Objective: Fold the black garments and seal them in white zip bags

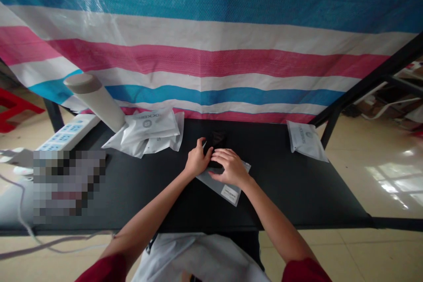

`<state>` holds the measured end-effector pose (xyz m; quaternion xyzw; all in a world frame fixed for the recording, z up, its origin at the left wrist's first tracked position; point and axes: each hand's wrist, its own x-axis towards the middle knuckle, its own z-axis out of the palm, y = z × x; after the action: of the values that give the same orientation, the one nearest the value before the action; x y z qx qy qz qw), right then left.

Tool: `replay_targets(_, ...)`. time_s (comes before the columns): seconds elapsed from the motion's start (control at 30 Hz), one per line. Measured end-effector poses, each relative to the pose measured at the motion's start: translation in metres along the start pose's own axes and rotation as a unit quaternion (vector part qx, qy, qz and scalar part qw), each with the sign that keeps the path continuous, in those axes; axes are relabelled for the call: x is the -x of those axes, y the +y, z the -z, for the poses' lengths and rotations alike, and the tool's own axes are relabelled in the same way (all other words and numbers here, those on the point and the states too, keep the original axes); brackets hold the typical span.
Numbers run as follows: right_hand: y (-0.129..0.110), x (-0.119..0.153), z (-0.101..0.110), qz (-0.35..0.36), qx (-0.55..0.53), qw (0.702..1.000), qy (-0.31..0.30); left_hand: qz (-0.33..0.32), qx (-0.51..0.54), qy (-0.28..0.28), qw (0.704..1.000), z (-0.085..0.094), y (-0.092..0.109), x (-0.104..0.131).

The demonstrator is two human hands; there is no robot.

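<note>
Left hand [197,159] at near-left side of dark, soft-looking bundle [219,137], mid-desk [313,194]; thumb and forefinger apart, any pinch hidden, can't tell. Right hand [233,168] arched over bundle's near side, fingers bent, grip unclear. Flat translucent plastic bag [211,180] under right hand. You look to be arranging bundle against bag; next move seems to call for steady bag, bundle kept compact.

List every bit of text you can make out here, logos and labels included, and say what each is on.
"OCKB", its ends unclear: the top packet of the left pile.
"S", the end of a word: a packet beneath it.
Print too blurred to quote surely: the packet at the right.
Print too small to read: the white label on the bag by the hands.
</note>
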<state>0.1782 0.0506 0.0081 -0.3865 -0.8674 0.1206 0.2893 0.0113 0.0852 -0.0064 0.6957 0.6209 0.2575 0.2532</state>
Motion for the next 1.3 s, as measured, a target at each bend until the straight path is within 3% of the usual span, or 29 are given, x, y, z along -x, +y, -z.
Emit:
replay_targets(0.17,-0.001,-0.002,-0.002,0.002,0.042,0.999,-0.021,0.024,-0.016,-0.005,1.000,0.005,-0.002,-0.007)
replay_targets(0.33,-0.002,-0.002,-0.007,0.001,0.049,0.998,-0.030,0.018,0.082,-0.016,0.996,0.007,-0.016,-0.013)
replay_targets(0.5,0.006,0.000,-0.006,-0.099,-0.025,0.995,0.000,-0.041,0.216,-0.032,0.975,0.020,-0.022,-0.005)
replay_targets(0.63,0.011,0.000,-0.004,-0.192,-0.125,0.972,0.054,-0.137,0.170,-0.050,0.975,0.031,-0.019,0.002)
replay_targets(0.8,0.013,-0.002,-0.006,-0.285,-0.109,0.951,0.057,-0.109,0.135,-0.081,0.981,0.023,-0.020,-0.001)
replay_targets(1.0,0.024,-0.004,-0.012,-0.274,-0.010,0.959,0.074,-0.093,0.022,-0.032,0.995,0.016,-0.021,-0.002)
replay_targets(1.17,0.034,-0.005,-0.013,-0.326,-0.109,0.939,0.013,-0.122,0.028,-0.049,0.991,0.019,-0.016,0.001)
replay_targets(1.3,0.037,-0.006,-0.006,-0.346,-0.135,0.928,-0.034,-0.154,-0.037,0.035,0.987,0.026,-0.004,0.013)
